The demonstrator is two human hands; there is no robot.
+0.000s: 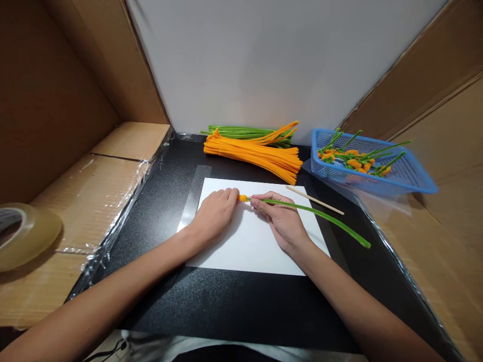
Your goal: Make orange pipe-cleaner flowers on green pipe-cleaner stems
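Observation:
Over the white paper (245, 246), my left hand (217, 211) is closed around a small orange pipe cleaner coil (243, 198), whose right end peeks out past the fingers. Pinched in my right hand (281, 216) is a green pipe cleaner (328, 215). Its left end meets the orange coil, and its long free end runs right and bows down past the paper's edge. How the two join inside my left fingers is hidden. Just beyond my right hand, a thin wooden stick (315, 200) lies slantwise across the paper's right edge.
Behind the paper lie a bundle of orange pipe cleaners (252, 153) and a green bundle (245, 132). A blue basket (407, 183) at the right holds several orange-and-green pieces. A tape roll (45, 236) sits on cardboard at left. Cardboard walls flank the black tabletop (166, 301).

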